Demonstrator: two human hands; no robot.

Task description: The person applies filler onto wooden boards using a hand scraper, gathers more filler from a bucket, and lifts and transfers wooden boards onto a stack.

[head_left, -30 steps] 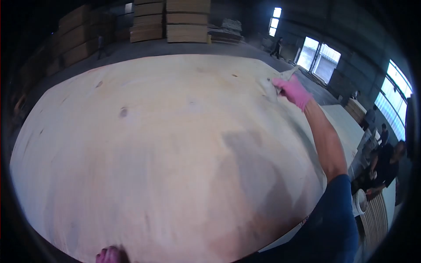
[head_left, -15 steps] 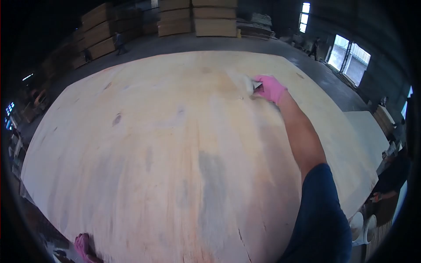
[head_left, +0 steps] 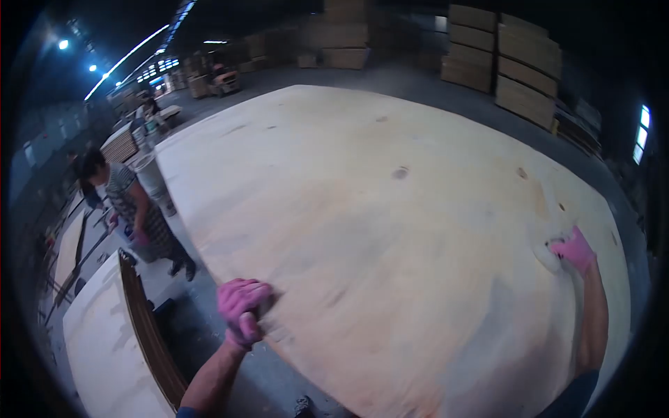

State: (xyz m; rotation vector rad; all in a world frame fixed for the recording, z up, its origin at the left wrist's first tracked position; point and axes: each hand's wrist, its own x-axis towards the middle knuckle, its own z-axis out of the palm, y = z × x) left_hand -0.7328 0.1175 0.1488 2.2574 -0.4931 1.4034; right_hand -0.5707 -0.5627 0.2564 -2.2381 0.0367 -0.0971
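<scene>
A large pale wood sheet (head_left: 348, 209) with knots and grey stains fills the middle of the view. My left hand (head_left: 242, 311), in a pink glove, is at the sheet's left edge with its fingers curled; a dark shape shows by the fingers, too unclear to name. At the right of the sheet my right hand (head_left: 575, 252), also pink-gloved, is closed on a pale, flat tool (head_left: 548, 257) that lies against the wood. The tool is blurred and partly hidden by the fingers.
A co-worker (head_left: 132, 202) in a checked garment stands at the left near a white bucket (head_left: 150, 173). Another stack of sheets (head_left: 104, 334) is at lower left. Tall board stacks (head_left: 526, 70) stand behind, and a lit window (head_left: 642, 134) is far right.
The view has swung to the left. My left hand, earlier at the bottom edge of view, now shows fully with its forearm. My right hand with the tool now appears farther right and lower.
</scene>
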